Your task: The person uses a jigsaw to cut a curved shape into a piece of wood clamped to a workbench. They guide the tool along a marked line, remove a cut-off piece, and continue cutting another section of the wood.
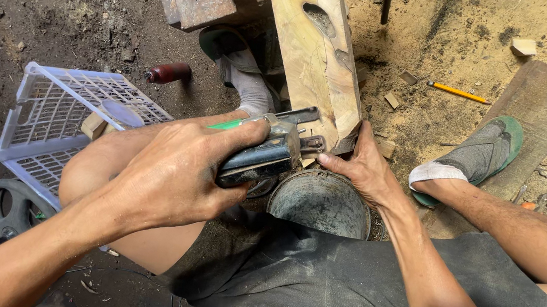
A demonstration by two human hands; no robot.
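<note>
Left hand holds a clenched grip on power tool; right hand presses flat against wooden beam.

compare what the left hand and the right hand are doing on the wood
The left hand is closed around a dark power tool, knuckles up; the right hand holds no tool and rests spread against the lower end of the wooden block. The left sits nearer the white crate, the right nearer the metal bucket. Both are bare.

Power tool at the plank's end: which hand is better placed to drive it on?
Probably the left hand: it grips the power tool, while the right hand braces the wooden plank.
</note>
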